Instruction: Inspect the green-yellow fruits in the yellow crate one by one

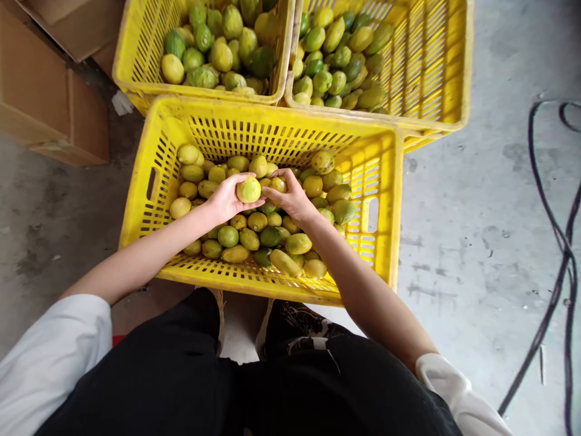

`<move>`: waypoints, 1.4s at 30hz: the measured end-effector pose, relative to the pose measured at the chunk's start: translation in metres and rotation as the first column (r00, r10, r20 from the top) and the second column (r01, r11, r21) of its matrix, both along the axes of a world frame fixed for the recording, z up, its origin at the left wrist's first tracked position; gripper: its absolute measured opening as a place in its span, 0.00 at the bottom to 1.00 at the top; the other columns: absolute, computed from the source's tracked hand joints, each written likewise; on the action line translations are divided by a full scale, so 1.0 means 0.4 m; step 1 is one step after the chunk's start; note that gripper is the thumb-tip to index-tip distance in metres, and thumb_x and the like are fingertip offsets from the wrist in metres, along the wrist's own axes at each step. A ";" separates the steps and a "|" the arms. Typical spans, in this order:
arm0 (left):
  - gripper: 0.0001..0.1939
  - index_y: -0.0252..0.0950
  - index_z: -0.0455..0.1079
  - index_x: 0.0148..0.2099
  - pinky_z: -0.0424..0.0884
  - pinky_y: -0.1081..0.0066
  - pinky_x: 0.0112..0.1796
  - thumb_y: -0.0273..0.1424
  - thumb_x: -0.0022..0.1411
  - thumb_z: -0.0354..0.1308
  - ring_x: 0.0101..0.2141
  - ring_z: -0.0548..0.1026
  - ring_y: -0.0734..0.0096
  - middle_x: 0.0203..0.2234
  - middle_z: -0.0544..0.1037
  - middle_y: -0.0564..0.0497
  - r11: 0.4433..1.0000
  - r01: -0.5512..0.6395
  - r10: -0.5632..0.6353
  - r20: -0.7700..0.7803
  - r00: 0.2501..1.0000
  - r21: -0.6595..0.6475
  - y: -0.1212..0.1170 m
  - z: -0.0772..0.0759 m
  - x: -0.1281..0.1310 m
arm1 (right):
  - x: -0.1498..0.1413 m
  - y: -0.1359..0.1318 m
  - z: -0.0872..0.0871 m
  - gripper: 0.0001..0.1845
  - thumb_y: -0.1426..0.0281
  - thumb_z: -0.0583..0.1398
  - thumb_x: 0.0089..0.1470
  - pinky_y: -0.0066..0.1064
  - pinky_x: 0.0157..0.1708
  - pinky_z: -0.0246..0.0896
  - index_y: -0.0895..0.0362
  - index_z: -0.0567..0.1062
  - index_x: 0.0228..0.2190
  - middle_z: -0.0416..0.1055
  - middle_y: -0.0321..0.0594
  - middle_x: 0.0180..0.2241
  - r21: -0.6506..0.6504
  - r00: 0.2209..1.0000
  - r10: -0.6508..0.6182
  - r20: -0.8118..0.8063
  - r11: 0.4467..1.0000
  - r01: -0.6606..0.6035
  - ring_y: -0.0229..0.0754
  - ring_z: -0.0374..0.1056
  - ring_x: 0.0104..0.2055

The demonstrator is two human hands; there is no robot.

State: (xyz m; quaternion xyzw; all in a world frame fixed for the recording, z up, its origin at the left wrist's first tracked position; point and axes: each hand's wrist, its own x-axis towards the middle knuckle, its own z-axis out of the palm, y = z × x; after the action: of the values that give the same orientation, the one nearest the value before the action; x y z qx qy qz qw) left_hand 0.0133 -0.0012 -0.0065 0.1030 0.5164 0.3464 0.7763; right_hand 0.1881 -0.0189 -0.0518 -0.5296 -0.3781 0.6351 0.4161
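I have my left hand [227,197] clamped on a round yellow-green fruit [249,189], the palm and fingers supporting it from the side and below. My right hand [294,197] is just beside it, thumb and fingers curled around a smaller yellow fruit [278,184]; I cannot tell whether they grip it or only touch it. The fingertips of my two hands come close together near the middle of the front crate [254,284], and both fruits are over the pile [257,221] inside it.

That pile is a loose mix of yellow and green fruit, some round and some longer, spread over the crate's bottom. One fruit [322,162] near the far wall has dark spots.

Beyond the front crate I see two more yellow slotted ones side by side: the rear left crate [131,54] and the rear right crate [426,54], each with more fruit. In the rear right one, the fruit is gathered toward its left side.

Cardboard boxes [34,85] stand at the upper left, and a dark cable [566,248] loops along the grey floor [445,242] at the right. Below are white sleeves [68,342] and dark trousers [158,375].
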 end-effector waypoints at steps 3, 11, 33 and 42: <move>0.03 0.38 0.72 0.47 0.82 0.61 0.45 0.27 0.75 0.56 0.38 0.83 0.64 0.39 0.82 0.49 0.997 0.029 -0.029 0.005 1.000 0.066 0.003 -0.003 -0.006 | -0.001 0.010 -0.011 0.31 0.54 0.80 0.46 0.27 0.31 0.69 0.50 0.70 0.42 0.73 0.30 0.34 -0.072 0.995 -0.053 -0.081 0.996 0.047 0.38 0.70 0.34; 0.12 0.42 0.70 0.49 0.72 0.74 0.33 0.23 0.67 0.66 0.31 0.76 0.75 0.35 0.77 0.59 0.965 0.191 -0.187 -0.043 0.982 0.179 -0.014 -0.003 -0.015 | -0.001 0.010 0.010 0.25 0.67 0.76 0.52 0.26 0.26 0.64 0.50 0.66 0.40 0.72 0.30 0.33 -0.245 0.946 -0.183 -0.267 0.963 0.117 0.39 0.68 0.31; 0.09 0.41 0.75 0.53 0.83 0.50 0.55 0.26 0.74 0.60 0.48 0.81 0.63 0.48 0.82 0.49 0.966 0.193 -0.195 -0.010 0.981 0.174 -0.016 -0.045 -0.009 | -0.011 0.023 -0.007 0.19 0.56 0.73 0.55 0.27 0.29 0.70 0.53 0.73 0.34 0.72 0.34 0.32 -0.251 0.958 -0.272 -0.086 0.937 0.244 0.41 0.71 0.35; 0.09 0.33 0.76 0.42 0.77 0.70 0.36 0.30 0.79 0.61 0.36 0.80 0.67 0.31 0.82 0.48 0.975 0.178 -0.168 -0.080 0.983 0.135 -0.012 -0.016 0.009 | -0.019 0.020 0.058 0.04 0.73 0.62 0.67 0.25 0.25 0.70 0.57 0.76 0.36 0.75 0.37 0.33 -0.315 0.937 -0.286 -0.198 0.924 0.215 0.36 0.69 0.28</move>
State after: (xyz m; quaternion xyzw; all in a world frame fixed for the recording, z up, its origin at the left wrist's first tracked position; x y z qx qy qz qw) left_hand 0.0170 -0.0061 -0.0129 0.2142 0.5057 0.3096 0.7763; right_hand 0.1807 -0.0110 -0.0285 -0.5480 -0.1567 0.6839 0.4554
